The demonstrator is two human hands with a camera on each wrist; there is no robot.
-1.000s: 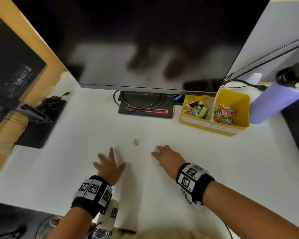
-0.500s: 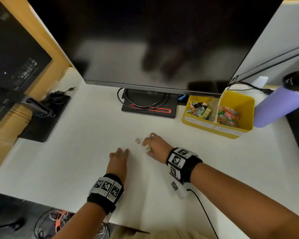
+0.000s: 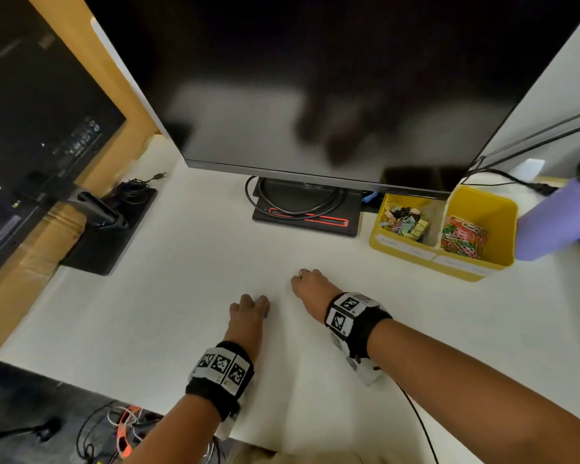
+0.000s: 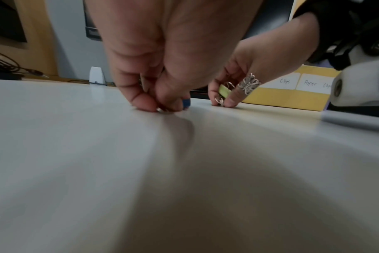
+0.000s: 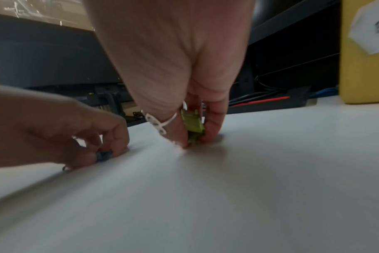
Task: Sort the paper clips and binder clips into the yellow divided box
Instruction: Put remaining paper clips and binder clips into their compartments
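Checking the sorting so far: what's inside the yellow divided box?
The yellow divided box holds binder clips on its left and paper clips on its right; each heap hides whatever lies beneath.

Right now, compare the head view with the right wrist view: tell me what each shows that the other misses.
Head view only: the inside of the yellow divided box, with binder clips in its left compartment and paper clips in its right, and a purple bottle beside it.

Right wrist view only: the green binder clip pinched in the right hand, and a blue clip under the left hand's fingertips.

Both: the two hands with fingertips down on the white desk, the monitor base behind, the box's yellow wall.
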